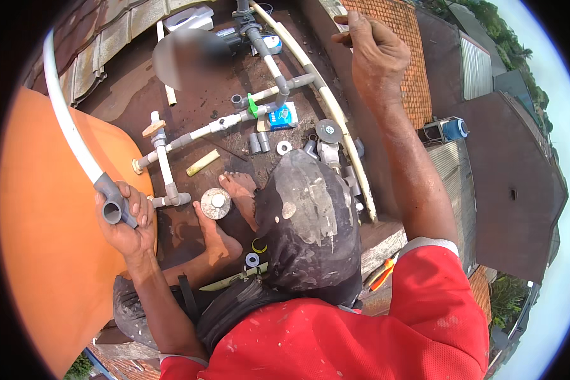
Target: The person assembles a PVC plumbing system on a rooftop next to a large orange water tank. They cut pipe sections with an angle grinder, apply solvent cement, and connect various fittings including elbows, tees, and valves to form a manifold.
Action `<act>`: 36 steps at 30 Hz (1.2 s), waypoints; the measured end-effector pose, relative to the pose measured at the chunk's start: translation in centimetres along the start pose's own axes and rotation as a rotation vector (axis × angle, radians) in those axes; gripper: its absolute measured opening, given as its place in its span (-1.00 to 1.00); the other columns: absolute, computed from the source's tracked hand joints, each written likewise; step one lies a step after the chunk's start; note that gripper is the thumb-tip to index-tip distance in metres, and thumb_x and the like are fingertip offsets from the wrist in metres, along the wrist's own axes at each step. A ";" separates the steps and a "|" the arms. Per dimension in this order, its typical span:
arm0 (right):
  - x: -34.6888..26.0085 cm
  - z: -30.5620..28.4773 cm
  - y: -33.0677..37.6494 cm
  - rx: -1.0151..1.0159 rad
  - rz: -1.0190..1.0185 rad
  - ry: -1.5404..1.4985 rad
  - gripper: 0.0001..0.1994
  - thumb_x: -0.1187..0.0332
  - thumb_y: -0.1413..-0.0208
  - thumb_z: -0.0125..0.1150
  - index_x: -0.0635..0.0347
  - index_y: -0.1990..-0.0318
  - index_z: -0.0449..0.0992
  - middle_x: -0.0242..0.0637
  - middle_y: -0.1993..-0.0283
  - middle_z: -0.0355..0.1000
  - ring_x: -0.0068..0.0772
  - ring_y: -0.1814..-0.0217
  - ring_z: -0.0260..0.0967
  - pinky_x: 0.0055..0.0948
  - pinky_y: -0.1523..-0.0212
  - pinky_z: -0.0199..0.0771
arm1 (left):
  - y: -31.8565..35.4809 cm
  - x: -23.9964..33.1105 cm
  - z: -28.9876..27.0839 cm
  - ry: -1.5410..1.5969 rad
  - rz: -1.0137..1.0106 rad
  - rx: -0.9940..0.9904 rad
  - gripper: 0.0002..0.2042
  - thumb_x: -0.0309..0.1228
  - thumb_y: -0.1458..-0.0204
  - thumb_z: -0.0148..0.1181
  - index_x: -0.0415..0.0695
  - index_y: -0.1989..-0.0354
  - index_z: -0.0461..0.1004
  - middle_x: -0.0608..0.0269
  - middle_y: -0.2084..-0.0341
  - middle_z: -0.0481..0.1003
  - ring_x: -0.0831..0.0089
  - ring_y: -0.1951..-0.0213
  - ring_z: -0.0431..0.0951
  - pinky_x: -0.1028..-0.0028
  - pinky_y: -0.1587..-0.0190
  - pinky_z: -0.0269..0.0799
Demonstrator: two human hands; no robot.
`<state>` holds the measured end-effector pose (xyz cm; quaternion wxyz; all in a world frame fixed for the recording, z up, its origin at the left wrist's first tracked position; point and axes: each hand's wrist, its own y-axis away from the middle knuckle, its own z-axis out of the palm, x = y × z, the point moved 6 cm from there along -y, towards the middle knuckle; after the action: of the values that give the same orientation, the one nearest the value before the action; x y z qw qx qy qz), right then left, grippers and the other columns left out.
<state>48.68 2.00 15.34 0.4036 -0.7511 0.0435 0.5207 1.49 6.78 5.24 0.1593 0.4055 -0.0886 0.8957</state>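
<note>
My left hand (132, 225) is closed around a grey tee fitting (109, 190), beside the orange tank. A long white pipe (69, 114) runs up and away from the tee, and one open end of the fitting points toward me. High on the right, my right hand (379, 60) is raised with the fingers curled and the thumb against them. Whatever it pinches, if anything, is too small to make out. Between my bare feet stands a round can (216, 204) with a pale, stained top.
A curved orange tank (57, 253) fills the left side. Ahead lies a joined run of pipes (202, 132) with a green-handled valve (253, 105). Loose grey couplings (259, 143), a blue-and-white box (282, 116) and a tape roll (252, 259) lie around. Pliers (381, 275) rest on the right ledge.
</note>
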 end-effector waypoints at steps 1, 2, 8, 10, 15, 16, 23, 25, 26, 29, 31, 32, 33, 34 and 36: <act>3.2 -0.7 5.9 -0.223 0.105 0.796 -0.64 0.04 -0.39 0.38 0.14 -0.04 0.78 -0.17 -0.04 0.72 -0.21 -0.06 0.70 -0.28 -0.11 0.68 | 0.2 -0.2 0.1 -0.024 0.013 -0.022 -0.50 0.01 -0.55 -0.17 -0.27 0.16 0.37 0.24 0.56 0.34 0.49 0.67 0.28 0.51 0.63 0.21; 7.1 -2.8 13.5 -0.730 0.113 1.029 -0.46 -0.10 -0.28 0.44 0.10 -0.21 0.71 -0.10 -0.17 0.67 0.05 -0.25 0.62 -0.12 -0.24 0.61 | 0.2 -1.0 0.3 -0.023 -0.002 -0.042 -0.50 0.00 -0.55 -0.16 -0.27 0.16 0.37 0.24 0.57 0.33 0.49 0.67 0.27 0.52 0.64 0.21; 9.7 -26.5 29.7 -0.015 0.852 1.278 -0.14 -0.23 -0.33 0.22 0.41 -0.46 0.37 0.22 -0.27 0.52 0.24 -0.37 0.46 0.12 -0.34 0.46 | 0.7 0.6 0.4 -0.115 -0.059 -0.065 -0.50 0.01 -0.54 -0.11 -0.28 0.15 0.39 0.22 0.56 0.36 0.48 0.67 0.28 0.51 0.64 0.24; 10.5 -32.5 34.5 0.079 0.941 1.486 -0.06 -0.28 -0.38 0.10 0.53 -0.50 0.26 0.30 -0.40 0.36 0.32 -0.49 0.29 0.26 -0.45 0.28 | 0.4 0.1 0.2 -0.123 -0.071 -0.084 -0.52 -0.02 -0.54 -0.08 -0.29 0.15 0.39 0.21 0.54 0.37 0.49 0.66 0.28 0.51 0.64 0.25; 14.0 -33.3 42.2 0.131 0.966 1.554 0.01 -0.34 -0.42 -0.06 0.54 -0.59 0.10 0.38 -0.64 -0.02 0.47 -0.70 -0.11 0.51 -0.57 -0.17 | -0.2 -0.6 1.8 -0.133 -0.087 -0.137 -0.52 -0.02 -0.54 -0.07 -0.29 0.13 0.40 0.21 0.54 0.37 0.49 0.65 0.29 0.52 0.64 0.25; 13.8 -33.0 42.0 0.096 0.965 1.544 0.01 -0.34 -0.41 -0.03 0.55 -0.59 0.09 0.41 -0.64 -0.02 0.52 -0.71 -0.13 0.50 -0.58 -0.15 | -0.3 -0.7 2.3 -0.142 -0.083 -0.123 -0.52 -0.02 -0.54 -0.06 -0.30 0.13 0.40 0.21 0.54 0.37 0.49 0.65 0.29 0.52 0.64 0.25; 9.8 -35.9 41.8 0.076 0.944 1.070 -0.19 -0.30 -0.45 -0.07 0.42 -0.24 0.60 0.33 -0.45 0.37 0.33 -0.62 0.17 0.42 -0.54 0.01 | 0.2 -0.4 3.9 -0.159 -0.091 -0.170 -0.52 -0.02 -0.53 -0.07 -0.30 0.12 0.41 0.22 0.56 0.36 0.50 0.66 0.28 0.51 0.64 0.24; 8.5 -40.3 39.8 0.189 1.226 1.171 -0.19 -0.33 -0.47 -0.17 0.35 0.01 0.72 0.23 -0.13 0.59 0.28 -0.35 0.47 0.32 -0.36 0.30 | 0.6 -0.3 4.3 -0.182 -0.097 -0.188 -0.51 -0.01 -0.53 -0.07 -0.31 0.12 0.41 0.22 0.57 0.35 0.50 0.66 0.27 0.51 0.64 0.24; 9.0 -42.0 39.3 0.167 1.323 1.241 -0.17 -0.34 -0.48 -0.21 0.33 0.10 0.77 0.20 0.01 0.67 0.27 -0.22 0.58 0.28 -0.27 0.42 | 0.8 -0.2 4.2 -0.193 -0.098 -0.172 -0.51 -0.01 -0.54 -0.08 -0.31 0.12 0.41 0.22 0.58 0.35 0.51 0.67 0.27 0.52 0.65 0.24; 13.4 -44.9 39.1 -0.211 1.189 1.469 -0.12 -0.36 -0.48 -0.27 0.35 0.15 0.76 0.22 0.11 0.68 0.33 -0.05 0.64 0.19 -0.10 0.56 | 1.0 -0.4 3.9 -0.191 -0.110 -0.128 -0.50 0.01 -0.54 -0.11 -0.30 0.13 0.41 0.22 0.60 0.34 0.52 0.69 0.25 0.53 0.66 0.22; 15.1 -45.7 40.9 -0.163 1.162 1.367 -0.13 -0.38 -0.47 -0.30 0.32 -0.03 0.70 0.27 -0.02 0.64 0.36 -0.16 0.58 0.14 -0.21 0.51 | 1.5 -0.6 4.1 -0.207 -0.103 -0.057 -0.48 0.03 -0.54 -0.14 -0.27 0.16 0.39 0.22 0.61 0.33 0.52 0.71 0.23 0.54 0.67 0.21; 15.9 -46.0 41.8 -0.137 1.146 1.308 -0.12 -0.40 -0.47 -0.32 0.31 -0.11 0.67 0.29 -0.09 0.61 0.38 -0.21 0.54 0.12 -0.27 0.49 | 1.8 -0.6 5.0 -0.201 -0.093 -0.011 -0.48 0.05 -0.53 -0.14 -0.25 0.19 0.39 0.23 0.62 0.32 0.51 0.72 0.24 0.54 0.67 0.20; 16.8 -46.8 43.5 -0.032 1.178 1.256 -0.12 -0.40 -0.47 -0.35 0.26 -0.30 0.60 0.29 -0.21 0.58 0.35 -0.33 0.50 0.09 -0.38 0.41 | 1.6 -0.7 5.7 -0.212 -0.077 -0.047 -0.51 0.01 -0.54 -0.13 -0.25 0.19 0.38 0.24 0.61 0.31 0.49 0.71 0.25 0.51 0.68 0.19; 17.1 -48.0 44.6 0.030 1.118 1.118 -0.09 -0.42 -0.46 -0.37 0.24 -0.32 0.60 0.28 -0.28 0.55 0.36 -0.41 0.44 0.08 -0.42 0.35 | 1.5 -0.9 6.6 -0.183 -0.059 -0.044 -0.51 0.01 -0.53 -0.12 -0.25 0.19 0.38 0.24 0.61 0.31 0.48 0.71 0.25 0.50 0.68 0.18; 17.3 -46.9 45.3 0.070 1.078 0.896 -0.12 -0.37 -0.49 -0.29 0.38 -0.25 0.62 0.31 -0.18 0.59 0.34 -0.31 0.49 0.01 -0.35 0.39 | 1.9 0.0 6.6 -0.188 -0.069 -0.012 -0.50 0.03 -0.51 -0.11 -0.23 0.21 0.38 0.23 0.62 0.32 0.47 0.73 0.25 0.48 0.67 0.17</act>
<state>69.60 -52.81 -17.97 0.0561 -0.7536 0.5887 0.2869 5.42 3.08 9.47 0.1832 0.4898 -0.0946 0.8471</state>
